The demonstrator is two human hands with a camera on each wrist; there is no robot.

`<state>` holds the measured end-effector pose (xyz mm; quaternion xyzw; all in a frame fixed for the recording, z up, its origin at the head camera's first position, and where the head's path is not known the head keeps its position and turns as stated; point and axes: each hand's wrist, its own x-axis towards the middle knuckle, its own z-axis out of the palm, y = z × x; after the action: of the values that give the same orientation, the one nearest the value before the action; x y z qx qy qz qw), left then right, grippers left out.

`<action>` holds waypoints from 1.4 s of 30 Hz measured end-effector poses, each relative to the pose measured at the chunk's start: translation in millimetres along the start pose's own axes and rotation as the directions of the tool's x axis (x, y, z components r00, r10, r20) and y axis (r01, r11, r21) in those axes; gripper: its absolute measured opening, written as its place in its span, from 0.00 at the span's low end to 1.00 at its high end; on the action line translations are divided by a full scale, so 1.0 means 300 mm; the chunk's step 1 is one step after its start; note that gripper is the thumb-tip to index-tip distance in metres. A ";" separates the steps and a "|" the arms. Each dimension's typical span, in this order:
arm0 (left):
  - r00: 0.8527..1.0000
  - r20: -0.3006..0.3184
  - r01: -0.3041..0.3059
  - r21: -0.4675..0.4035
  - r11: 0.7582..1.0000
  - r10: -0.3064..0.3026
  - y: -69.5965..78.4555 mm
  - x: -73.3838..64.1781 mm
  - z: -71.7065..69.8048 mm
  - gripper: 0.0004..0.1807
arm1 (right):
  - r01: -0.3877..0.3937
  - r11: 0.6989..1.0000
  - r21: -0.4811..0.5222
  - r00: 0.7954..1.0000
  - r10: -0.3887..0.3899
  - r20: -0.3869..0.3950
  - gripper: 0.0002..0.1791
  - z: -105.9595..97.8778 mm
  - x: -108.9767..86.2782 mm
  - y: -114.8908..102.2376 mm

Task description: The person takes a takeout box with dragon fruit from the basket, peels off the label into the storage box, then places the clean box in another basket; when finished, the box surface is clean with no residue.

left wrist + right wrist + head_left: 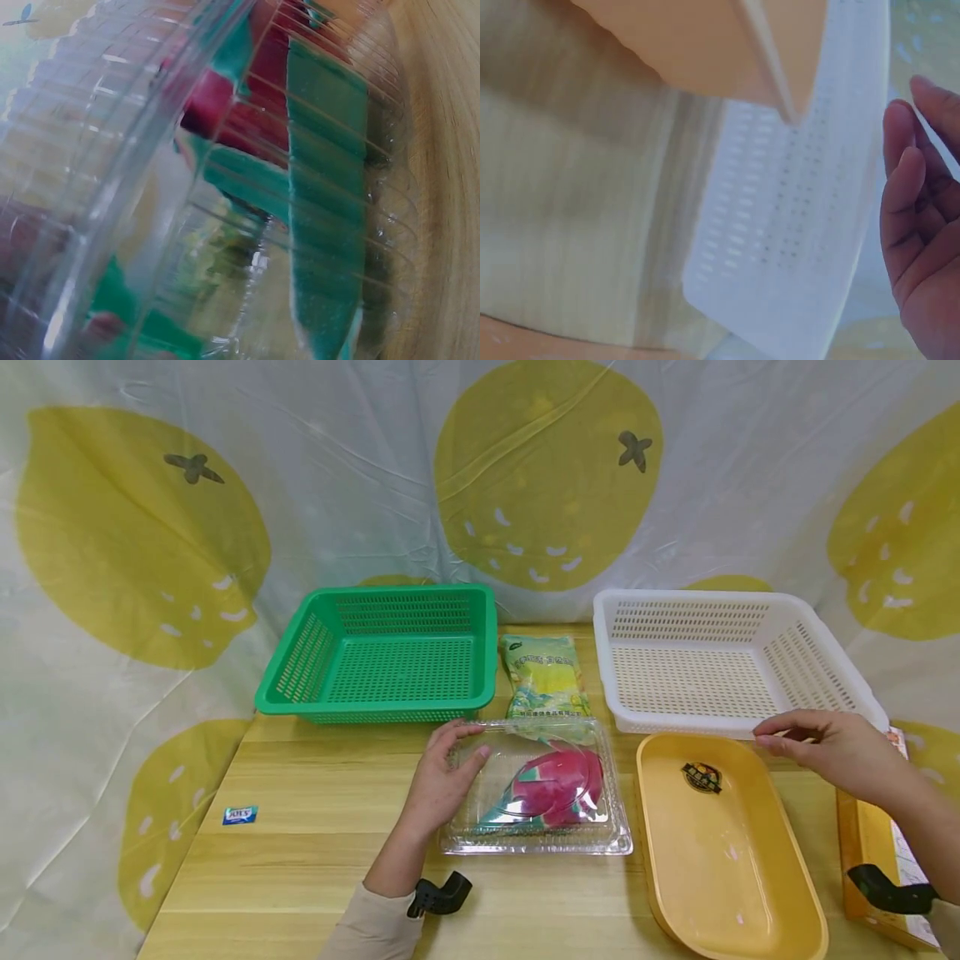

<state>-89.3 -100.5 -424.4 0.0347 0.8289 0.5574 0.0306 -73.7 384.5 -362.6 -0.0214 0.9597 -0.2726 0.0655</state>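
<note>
A clear plastic clamshell box lies near the middle of the table, with a folded pink and green item inside it. My left hand grips the box at its upper left corner, thumb over the lid and fingers along the far edge. Through the box's ribbed side in the left wrist view, green strips show beside a pink part. My right hand hovers by the front rim of the white basket, its fingers loosely bent and nothing between them.
A green basket stands at the back left, a green-yellow packet to its right. In front of the white basket is a yellow-orange tray. An orange box lies far right, and a small blue packet far left.
</note>
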 end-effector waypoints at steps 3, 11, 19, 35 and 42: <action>1.000 -0.001 -0.001 -0.001 1.000 0.001 -0.002 0.000 0.000 0.17 | -0.018 0.999 0.029 0.997 0.020 -0.073 0.16 -0.025 0.005 0.021; 1.000 -0.005 -0.004 0.004 1.000 0.004 -0.001 0.001 0.000 0.17 | -0.046 0.999 0.029 0.998 0.047 -0.050 0.25 -0.054 0.041 0.128; 1.000 0.008 0.001 -0.013 1.000 -0.001 -0.003 0.001 -0.001 0.18 | -0.014 0.999 0.033 0.999 0.013 0.044 0.25 -0.060 0.071 0.169; 0.983 0.151 0.136 -0.217 0.967 -0.104 -0.020 0.001 -0.038 0.35 | -0.012 1.000 -0.015 0.992 0.014 0.123 0.27 -0.056 0.092 0.139; 0.967 0.205 0.206 -0.296 0.933 -0.148 -0.017 -0.012 -0.046 0.34 | -0.021 1.000 -0.015 0.993 0.022 0.113 0.26 -0.052 0.090 0.146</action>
<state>-87.1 -115.6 -424.0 0.0041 0.7228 0.6722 0.1605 -102.8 427.7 -375.6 -0.0269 0.9565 -0.2633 0.1226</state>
